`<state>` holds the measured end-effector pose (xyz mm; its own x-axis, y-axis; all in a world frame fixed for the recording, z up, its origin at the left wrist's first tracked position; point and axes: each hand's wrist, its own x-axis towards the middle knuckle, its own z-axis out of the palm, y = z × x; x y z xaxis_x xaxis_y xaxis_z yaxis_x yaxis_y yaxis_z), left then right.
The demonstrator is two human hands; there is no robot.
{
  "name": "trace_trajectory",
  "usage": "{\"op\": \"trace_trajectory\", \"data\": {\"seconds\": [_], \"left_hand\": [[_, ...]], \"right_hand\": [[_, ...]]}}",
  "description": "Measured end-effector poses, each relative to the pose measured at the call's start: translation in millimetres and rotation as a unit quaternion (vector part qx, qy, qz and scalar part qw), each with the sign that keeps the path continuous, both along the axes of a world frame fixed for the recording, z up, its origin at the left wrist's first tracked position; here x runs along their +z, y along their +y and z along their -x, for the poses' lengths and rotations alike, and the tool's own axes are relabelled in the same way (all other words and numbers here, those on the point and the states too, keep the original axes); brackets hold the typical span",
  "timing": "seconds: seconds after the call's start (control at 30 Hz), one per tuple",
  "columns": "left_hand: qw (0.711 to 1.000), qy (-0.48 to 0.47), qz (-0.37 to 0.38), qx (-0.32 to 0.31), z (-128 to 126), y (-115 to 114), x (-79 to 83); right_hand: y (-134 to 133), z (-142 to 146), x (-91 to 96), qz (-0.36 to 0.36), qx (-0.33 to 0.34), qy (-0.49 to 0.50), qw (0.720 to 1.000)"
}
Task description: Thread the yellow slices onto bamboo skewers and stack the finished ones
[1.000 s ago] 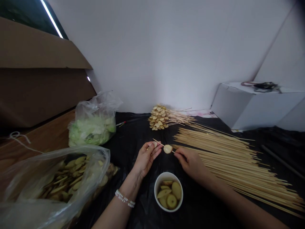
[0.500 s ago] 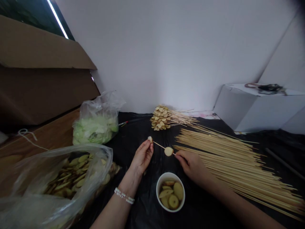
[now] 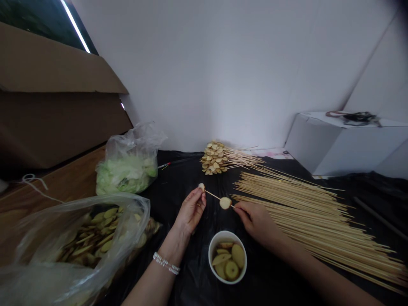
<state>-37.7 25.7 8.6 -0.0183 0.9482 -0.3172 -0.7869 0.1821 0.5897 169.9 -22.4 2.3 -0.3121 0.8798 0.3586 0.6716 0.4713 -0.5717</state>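
Observation:
My left hand [image 3: 190, 210] pinches a small pale potato slice [image 3: 201, 186] at the tip of a thin bamboo skewer [image 3: 213, 195]. My right hand [image 3: 255, 218] grips the same skewer near its other end. A second potato slice [image 3: 225, 202] is threaded on the skewer just in front of my right fingers. Below both hands stands a white bowl [image 3: 212, 252] holding several yellow potato slices.
A wide pile of bare skewers [image 3: 306, 212] lies at the right on the black sheet. Finished skewers [image 3: 215, 158] are stacked at the back. Left are a bag of potato slices [image 3: 89, 236], a bag of greens [image 3: 129, 170] and a cardboard box [image 3: 57, 106]. A white box [image 3: 334, 140] stands right.
My left hand drew back from the slice near my right hand and now holds a small slice at the skewer's tip. The right hand has barely moved.

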Motion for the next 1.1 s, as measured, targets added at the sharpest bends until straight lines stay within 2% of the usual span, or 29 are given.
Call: {"op": "trace_trajectory", "data": {"seconds": [0.23, 0.5, 0.73, 0.9, 1.1], "left_hand": [[1.0, 0.027, -0.013, 0.0, 0.4, -1.1, 0.9], [0.993, 0.106, -0.048, 0.005, 0.8, -1.6, 1.5], [0.979, 0.187, -0.076, 0.02, 1.4, -1.2, -4.6], [0.983, 0.17, -0.075, 0.008, 1.2, -1.3, -4.0], [0.987, 0.144, -0.048, -0.051, 1.1, -2.2, -2.3]], "right_hand": [[-0.4, -0.3, 0.3, 0.005, -0.006, -0.012, 1.0], [-0.3, -2.3, 1.1, 0.015, -0.003, -0.035, 0.999], [-2.9, 1.3, 3.6, 0.022, -0.015, -0.055, 0.998], [-1.5, 0.7, 3.7, 0.017, -0.011, -0.043, 0.999], [-1.3, 0.2, 2.2, -0.011, -0.011, -0.062, 0.998]]}}
